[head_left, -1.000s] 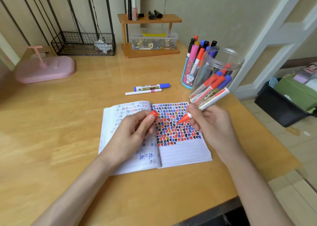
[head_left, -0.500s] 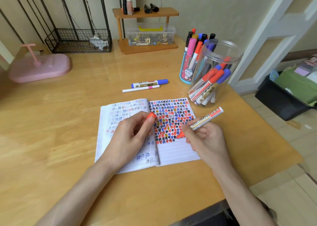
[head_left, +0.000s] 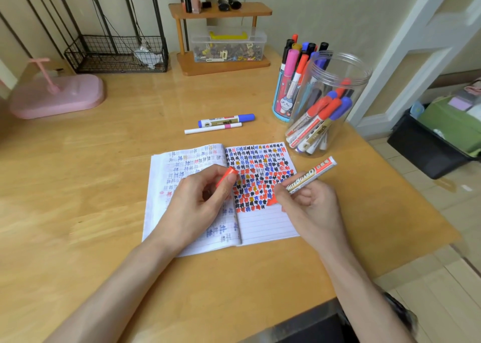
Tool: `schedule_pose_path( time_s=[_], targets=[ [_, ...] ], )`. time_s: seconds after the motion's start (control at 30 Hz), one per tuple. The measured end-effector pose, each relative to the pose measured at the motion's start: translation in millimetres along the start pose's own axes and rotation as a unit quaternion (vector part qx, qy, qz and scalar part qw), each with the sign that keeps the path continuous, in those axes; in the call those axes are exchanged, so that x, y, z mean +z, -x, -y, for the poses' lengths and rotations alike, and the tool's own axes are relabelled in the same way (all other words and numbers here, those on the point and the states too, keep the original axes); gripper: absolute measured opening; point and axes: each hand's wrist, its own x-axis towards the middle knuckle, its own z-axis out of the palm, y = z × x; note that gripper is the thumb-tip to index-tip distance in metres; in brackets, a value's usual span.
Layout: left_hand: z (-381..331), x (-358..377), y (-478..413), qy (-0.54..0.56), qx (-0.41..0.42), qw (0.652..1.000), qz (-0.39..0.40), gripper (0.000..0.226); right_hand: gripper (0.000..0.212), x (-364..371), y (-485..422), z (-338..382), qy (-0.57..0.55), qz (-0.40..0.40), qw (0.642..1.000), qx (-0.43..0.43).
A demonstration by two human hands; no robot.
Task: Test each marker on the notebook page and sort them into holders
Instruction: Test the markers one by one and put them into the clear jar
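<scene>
Right hand (head_left: 309,207): fingers (head_left: 283,193) curled tight round the red whiteboard marker (head_left: 311,174) in a writing grip. The barrel slants up and away from them. The uncapped red tip sits just below the fingertips, at or on the right page of the notebook (head_left: 263,225); actual contact cannot be confirmed.

Left hand (head_left: 197,204): thumb and forefinger pinch the red cap (head_left: 226,176), the other fingers loosely bent. The hand lies over the left page, apparently steadying it.

Risks noted:
1. The tip is at the lower edge of a densely filled block of marks. A test stroke made over old ink would be hard to read, so a weak marker could pass as good.
2. The cap is held by a light 2-finger pinch. If it slips, it could roll off the counter (head_left: 104,186).
3. If the left hand lifts, the page may shift under the stroke and smear wet ink onto the right fingers.
4. The clear jar (head_left: 361,87) stands just beyond the marker's rear end. A careless upward swing could knock it.

Farther out from the right fingers, the blue holder (head_left: 282,109) stands behind the jar. 2 loose markers, a blue-capped marker (head_left: 226,120) and a thin white marker (head_left: 213,128), lie beyond the notebook, apart from both hands.
</scene>
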Motion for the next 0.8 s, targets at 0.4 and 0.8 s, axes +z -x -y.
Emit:
schedule_pose_path(
  time_s=[0.4,0.8],
  targets=[
    [0.3,0.3,-0.4,-0.001,0.000,1.000,0.003,0.025,0.013,-0.6,-0.7,-3.9,0.010,-0.001,1.000,-0.001],
    [6.1,0.8,-1.4,-0.001,0.002,1.000,0.001,0.027,0.013,-0.5,0.7,-3.0,0.014,0.013,1.000,-0.014]
  ],
)
